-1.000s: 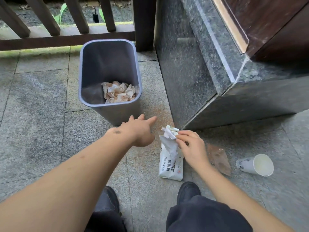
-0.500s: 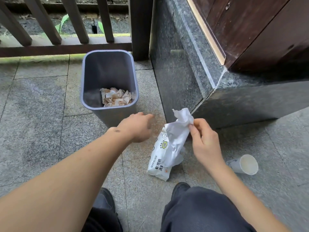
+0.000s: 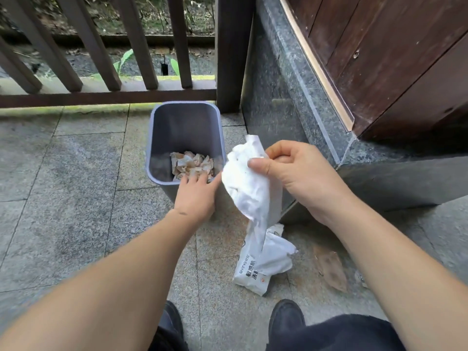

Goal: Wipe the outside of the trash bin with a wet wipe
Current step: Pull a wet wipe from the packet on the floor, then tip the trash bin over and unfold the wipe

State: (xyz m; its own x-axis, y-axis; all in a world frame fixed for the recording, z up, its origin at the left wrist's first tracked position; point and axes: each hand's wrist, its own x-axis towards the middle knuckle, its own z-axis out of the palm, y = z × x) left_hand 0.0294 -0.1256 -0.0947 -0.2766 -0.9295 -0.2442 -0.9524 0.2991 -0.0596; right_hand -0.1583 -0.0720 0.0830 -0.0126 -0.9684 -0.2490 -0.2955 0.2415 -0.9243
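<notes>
A grey trash bin [image 3: 186,122] stands on the stone floor by a wooden railing, with crumpled brownish paper [image 3: 191,165] at its bottom. My left hand [image 3: 197,196] lies flat with straight fingers against the bin's near rim and front wall. My right hand [image 3: 293,176] pinches a white wet wipe [image 3: 249,188] between thumb and fingers, held up right of the bin. The wipe's lower end trails down to the white wipe pack [image 3: 260,262], which lies on the floor below.
A dark granite step [image 3: 286,102] and a brown wooden door [image 3: 395,59] rise on the right. The wooden railing [image 3: 106,97] runs behind the bin. A brown scrap [image 3: 330,269] lies on the tiles right of the pack. My shoes [image 3: 286,317] are at the bottom.
My right hand has lifted the wipe up out of the pack. My left hand has moved forward from above the floor onto the bin's near rim. The camera has tilted up.
</notes>
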